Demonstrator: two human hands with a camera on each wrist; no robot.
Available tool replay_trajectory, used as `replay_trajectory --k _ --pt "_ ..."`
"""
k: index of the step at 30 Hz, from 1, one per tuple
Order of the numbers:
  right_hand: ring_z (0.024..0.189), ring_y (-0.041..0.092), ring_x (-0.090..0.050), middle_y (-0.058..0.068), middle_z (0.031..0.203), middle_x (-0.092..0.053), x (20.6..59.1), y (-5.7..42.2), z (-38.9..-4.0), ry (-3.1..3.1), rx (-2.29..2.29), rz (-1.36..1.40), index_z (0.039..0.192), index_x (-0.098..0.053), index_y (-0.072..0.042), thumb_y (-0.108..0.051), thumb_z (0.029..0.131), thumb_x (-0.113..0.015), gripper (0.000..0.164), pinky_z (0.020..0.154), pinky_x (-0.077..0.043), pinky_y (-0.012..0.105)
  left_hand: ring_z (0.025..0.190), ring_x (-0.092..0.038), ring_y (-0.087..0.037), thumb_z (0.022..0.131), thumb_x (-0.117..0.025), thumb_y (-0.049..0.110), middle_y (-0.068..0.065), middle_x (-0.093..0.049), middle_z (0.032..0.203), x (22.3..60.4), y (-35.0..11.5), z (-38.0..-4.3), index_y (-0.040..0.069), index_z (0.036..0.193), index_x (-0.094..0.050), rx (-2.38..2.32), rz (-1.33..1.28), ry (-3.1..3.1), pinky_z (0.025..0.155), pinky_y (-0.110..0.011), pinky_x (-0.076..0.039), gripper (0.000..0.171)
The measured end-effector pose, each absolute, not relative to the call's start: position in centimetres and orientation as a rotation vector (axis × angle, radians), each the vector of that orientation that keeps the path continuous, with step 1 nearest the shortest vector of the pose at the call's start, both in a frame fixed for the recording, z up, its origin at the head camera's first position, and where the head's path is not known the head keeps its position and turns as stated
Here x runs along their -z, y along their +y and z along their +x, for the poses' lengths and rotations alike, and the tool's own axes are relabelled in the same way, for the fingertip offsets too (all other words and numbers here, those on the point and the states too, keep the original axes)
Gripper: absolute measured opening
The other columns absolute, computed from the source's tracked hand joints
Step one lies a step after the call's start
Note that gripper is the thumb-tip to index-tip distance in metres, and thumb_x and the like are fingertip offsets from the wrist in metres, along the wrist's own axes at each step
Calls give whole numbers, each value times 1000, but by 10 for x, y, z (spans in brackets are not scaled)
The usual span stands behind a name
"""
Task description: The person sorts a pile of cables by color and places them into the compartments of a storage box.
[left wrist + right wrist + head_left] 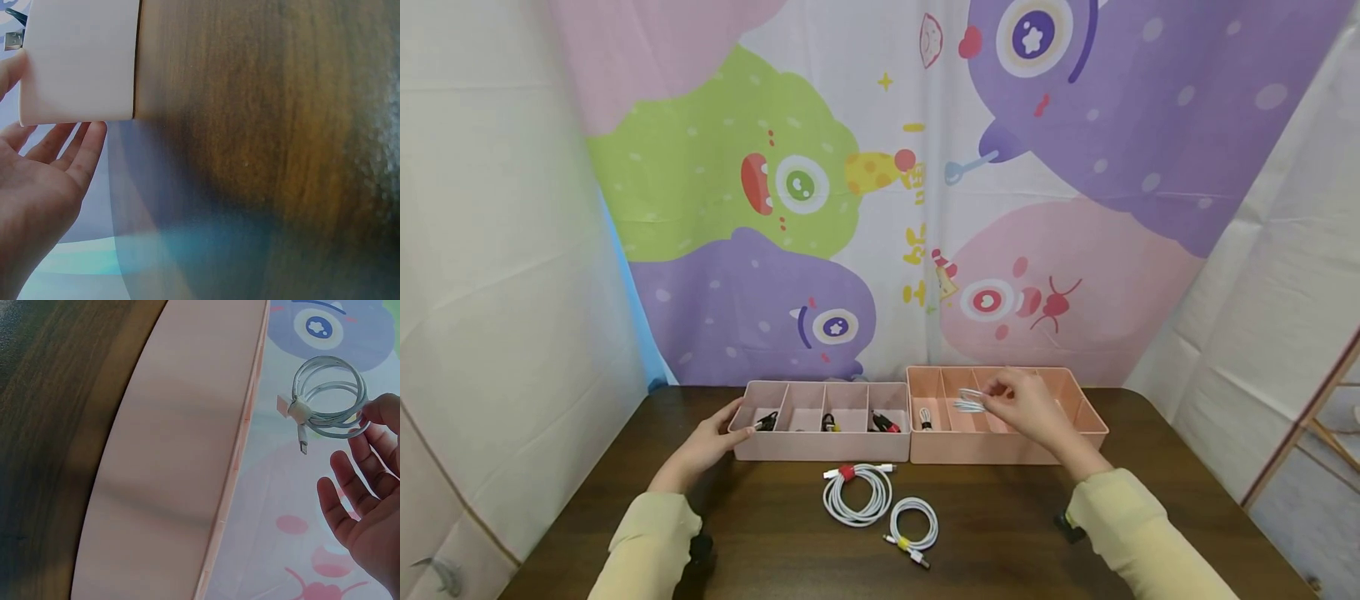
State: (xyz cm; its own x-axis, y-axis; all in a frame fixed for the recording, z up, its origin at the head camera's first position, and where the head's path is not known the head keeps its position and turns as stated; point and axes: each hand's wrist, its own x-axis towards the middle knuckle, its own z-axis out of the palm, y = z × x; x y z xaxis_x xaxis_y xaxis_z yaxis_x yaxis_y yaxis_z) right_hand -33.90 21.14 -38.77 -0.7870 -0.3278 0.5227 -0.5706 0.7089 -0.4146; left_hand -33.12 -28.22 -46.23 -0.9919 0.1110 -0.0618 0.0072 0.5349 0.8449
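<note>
At the left end of the pale pink divided box (820, 447), my left hand (709, 442) grips the corner. Its thumb lies at the rim and its fingers rest along the end wall, as the left wrist view shows. My right hand (1026, 406) pinches a coiled white charging cable (331, 419) between thumb and forefinger, the other fingers spread loosely. This cable hangs above the orange divided box (985, 452). A pale tie binds the coil, and its plug points down in the right wrist view.
A larger white cable coil (857, 497) with a red tie lies before the boxes. Beside it is a smaller coil (914, 523) with a yellow tie. Dark cables (883, 422) sit in several pink-box compartments. A white cable (926, 419) stands in the orange box's left compartment.
</note>
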Motion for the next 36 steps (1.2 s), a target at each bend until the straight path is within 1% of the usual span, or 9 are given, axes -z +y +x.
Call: replay_trajectory --k 4,9,13,16,21,24,29,33,36 --pt "78 18 -60 1 81 -64 392 209 -342 -2520 -812 669 80 -67 -10 -12 80 -72 6 73 -53 44 137 -22 -48 92 -59 36 -26 -14 154 463 -282 -332 8 151 -15 -1461 94 2653 105 -59 -29 79" --pt "77 15 -59 -1 81 -63 398 206 -345 -2557 -788 608 80 -67 -13 -16 81 -72 6 72 -52 37 137 -21 -48 92 -59 38 -25 -13 154 462 -282 -331 9 151 -15 -1455 87 2649 106 -59 -27 79" --pt "74 14 -57 0 80 -63 404 206 -348 -2556 -822 601 80 -67 -11 -14 80 -72 6 69 -51 34 137 -20 -48 92 -59 39 -25 -13 154 462 -282 -331 9 151 -15 -1446 87 2652 107 -60 -26 80" --pt "73 14 -56 1 80 -62 410 205 -349 -2554 -861 603 80 -66 -9 -12 80 -72 6 68 -50 34 137 -20 -49 92 -59 38 -25 -13 154 462 -283 -331 9 151 -16 -1444 92 2658 106 -60 -26 79" --pt "75 15 -56 1 81 -62 417 205 -352 -2582 -888 579 81 -67 -10 -15 81 -73 8 69 -49 33 136 -23 -49 93 -58 36 -27 -14 154 462 -282 -330 7 151 -15 -1444 115 2663 105 -59 -30 78" --pt "75 15 -57 1 81 -62 421 206 -353 -2581 -891 583 82 -67 -11 -15 81 -72 7 68 -49 31 135 -25 -48 93 -59 35 -27 -15 153 461 -282 -330 6 151 -14 -1447 126 2662 104 -59 -31 78" --pt "73 17 -58 1 79 -62 426 206 -355 -2551 -890 610 79 -68 -11 -12 79 -74 6 63 -48 28 134 -28 -48 93 -59 34 -28 -16 152 461 -282 -330 6 151 -14 -1455 126 2655 103 -58 -33 79" --pt "75 16 -58 -1 79 -62 430 207 -357 -2528 -863 631 75 -68 -13 -10 75 -75 8 64 -47 27 134 -28 -48 93 -59 34 -28 -16 152 461 -282 -330 6 151 -14 -1462 122 2648 103 -58 -33 79" --pt "76 18 -58 0 81 -61 433 208 -358 -2515 -837 647 74 -68 -13 -9 74 -76 9 65 -47 29 135 -27 -48 93 -59 34 -27 -16 153 461 -282 -330 6 151 -14 -1465 120 2645 104 -58 -33 79"
